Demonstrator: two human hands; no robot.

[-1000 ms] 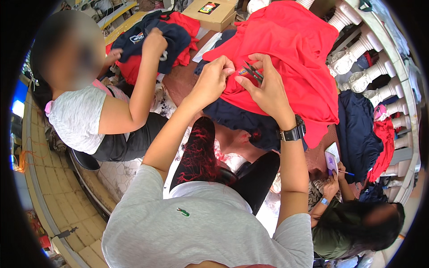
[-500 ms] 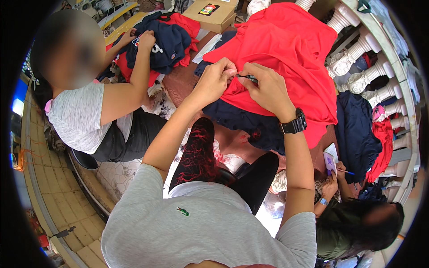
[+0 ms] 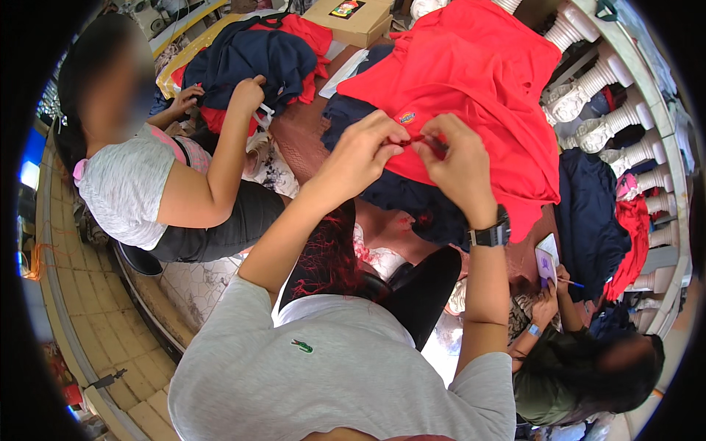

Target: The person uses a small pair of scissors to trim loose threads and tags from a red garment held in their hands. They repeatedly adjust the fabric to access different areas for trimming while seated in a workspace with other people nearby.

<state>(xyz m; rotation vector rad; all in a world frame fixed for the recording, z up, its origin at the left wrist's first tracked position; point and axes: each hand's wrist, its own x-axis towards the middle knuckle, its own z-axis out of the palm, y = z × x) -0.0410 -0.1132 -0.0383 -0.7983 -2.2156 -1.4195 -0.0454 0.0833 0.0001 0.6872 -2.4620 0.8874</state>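
My left hand (image 3: 360, 151) and my right hand (image 3: 460, 162) are raised together over a red garment (image 3: 471, 81) spread on the floor. Both pinch a small red piece, a thread or strap (image 3: 412, 139), stretched between their fingertips. The right hand also seems to hold a small dark tool, partly hidden by the fingers. A black watch (image 3: 491, 234) sits on my right wrist. A small patch (image 3: 406, 117) shows on the red garment just above my fingers.
A person in a grey top (image 3: 132, 184) on the left handles navy and red clothes (image 3: 246, 59). Another person (image 3: 581, 360) at the lower right writes in a small notebook (image 3: 546, 259). A cardboard box (image 3: 349, 18) lies at the top. A white balustrade (image 3: 610, 110) with hung clothes lines the right.
My hands have drawn closer together and shifted slightly down the red garment, now pulling the small red piece taut. The person on the left has lowered their hands onto the navy clothes.
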